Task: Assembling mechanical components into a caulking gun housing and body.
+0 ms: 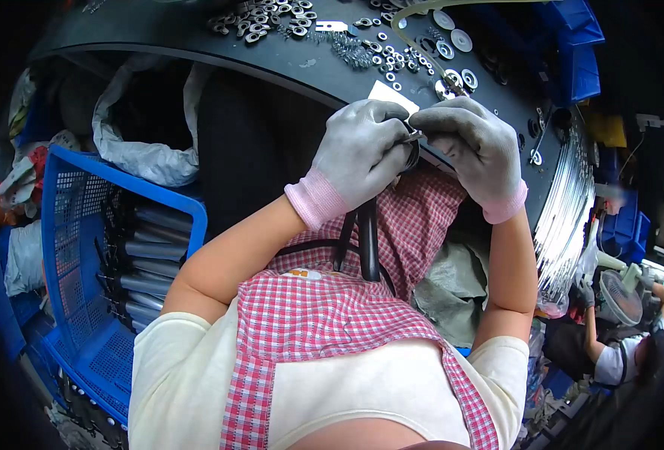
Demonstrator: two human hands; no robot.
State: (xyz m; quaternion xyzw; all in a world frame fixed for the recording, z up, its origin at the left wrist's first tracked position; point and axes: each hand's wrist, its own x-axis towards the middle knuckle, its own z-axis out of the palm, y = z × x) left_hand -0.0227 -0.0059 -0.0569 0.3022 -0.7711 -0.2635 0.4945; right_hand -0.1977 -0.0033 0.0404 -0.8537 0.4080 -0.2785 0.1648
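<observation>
My left hand (366, 146), in a grey-coated glove with a pink cuff, is closed around the upper end of a black tube (368, 240). The tube slants down over my lap, with a thinner black strip beside it. A small shiny metal piece (414, 136) pokes out between my left fingertips. Close against it, my right hand (476, 142), gloved the same way, has its thumb and fingers pinched together. What those fingers hold, if anything, is hidden. Just beyond both hands, a white card (393, 97) lies at the table's edge.
On the dark table (302, 71) lie metal rings (261, 19), springs (351, 51) and round discs (461, 40). A hose (422, 52) crosses it. Thin metal rods (564, 217) are heaped at right. A blue basket (66, 232) holds grey tubes (156, 247). Another person (609, 352) is at far right.
</observation>
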